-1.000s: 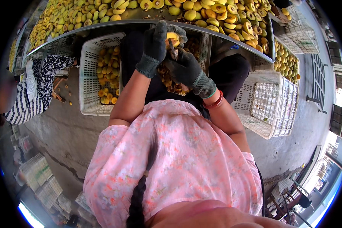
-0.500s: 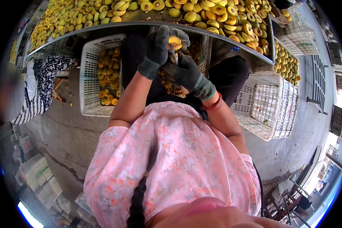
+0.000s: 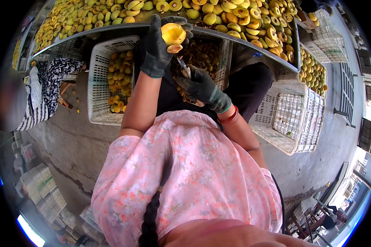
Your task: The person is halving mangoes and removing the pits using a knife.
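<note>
Here, hollowed fruit (image 3: 173, 34) lies in the left hand (image 3: 156, 48).

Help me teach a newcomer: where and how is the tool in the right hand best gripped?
Grip the tool by its handle, probably from the lower right, as the right hand does: the metal end points up-left, toward the fruit in the left hand.
</note>
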